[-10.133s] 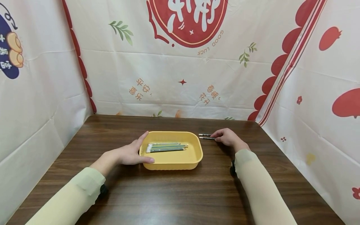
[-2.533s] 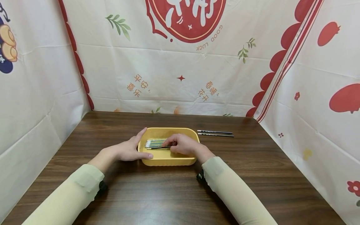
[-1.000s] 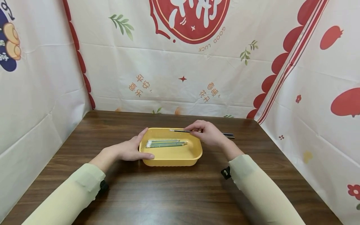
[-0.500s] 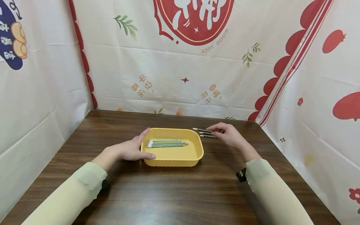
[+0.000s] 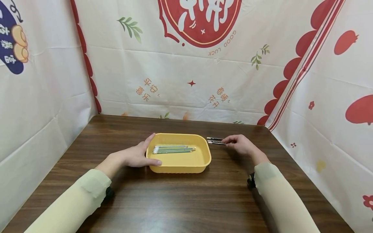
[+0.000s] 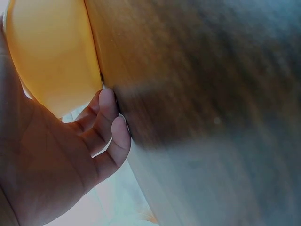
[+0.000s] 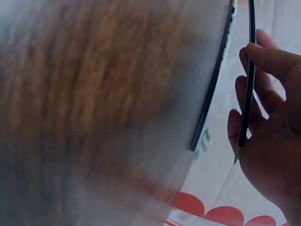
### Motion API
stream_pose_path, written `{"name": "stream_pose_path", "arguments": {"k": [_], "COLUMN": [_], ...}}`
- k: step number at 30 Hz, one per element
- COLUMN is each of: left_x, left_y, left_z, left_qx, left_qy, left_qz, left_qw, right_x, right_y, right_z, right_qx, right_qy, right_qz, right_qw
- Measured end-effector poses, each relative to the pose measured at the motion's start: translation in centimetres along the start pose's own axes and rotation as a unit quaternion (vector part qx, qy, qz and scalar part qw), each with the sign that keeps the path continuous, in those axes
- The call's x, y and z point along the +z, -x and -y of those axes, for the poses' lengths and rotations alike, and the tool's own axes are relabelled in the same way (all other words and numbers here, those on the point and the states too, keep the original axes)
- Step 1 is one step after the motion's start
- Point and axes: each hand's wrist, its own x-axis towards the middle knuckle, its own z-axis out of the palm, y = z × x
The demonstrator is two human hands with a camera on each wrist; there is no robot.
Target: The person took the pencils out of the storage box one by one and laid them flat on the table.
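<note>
My left hand [image 5: 132,156] holds the left end of a yellow plastic tray [image 5: 180,168], thumb over the front rim and index finger at the back corner. In the left wrist view its other fingers curl by the outer wall. Several green-striped pencils [image 5: 173,149] lie side by side in the tray. To the tray's right, my right hand [image 5: 240,144] is low over the table and pinches a black pencil [image 7: 249,89] between thumb and fingers. Right beside it, dark pencils [image 5: 214,138] lie on the table, their white ends toward the tray; the hand hides their other ends.
The brown wood table [image 5: 175,200] extends in front of the tray and to both sides. A printed white cloth [image 5: 175,64] stands along its back edge, with cloth walls at left and right.
The right hand has taken a black pencil out of the tray, moved it right and lowered it beside the dark pencils on the table. The left hand has stayed on the tray.
</note>
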Motion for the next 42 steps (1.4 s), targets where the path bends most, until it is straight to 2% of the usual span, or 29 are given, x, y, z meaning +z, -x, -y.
{"name": "stream_pose_path", "arguments": {"k": [11, 23, 34, 42], "left_x": [0.0, 0.0, 0.0, 0.0], "left_y": [0.1, 0.0, 0.1, 0.1], "left_z": [-0.2, -0.2, -0.2, -0.1], "left_qx": [0.008, 0.006, 0.004, 0.006], "left_qy": [0.000, -0.002, -0.007, -0.011], "left_qz": [0.001, -0.001, 0.002, 0.000], "left_qw": [1.0000, 1.0000, 1.0000, 0.9999], "right_x": [0.4, 0.6, 0.9, 0.8], "right_y": [-0.6, -1.5, -1.8, -1.9], "right_z": [-1.5, -1.3, -0.8, -0.6], "right_qx": [-0.018, -0.016, -0.011, 0.008], "right_qy": [0.017, 0.050, 0.058, 0.052], "right_qz": [0.016, 0.027, 0.028, 0.028], "right_qw": [0.9996, 0.9983, 0.9979, 0.9982]}}
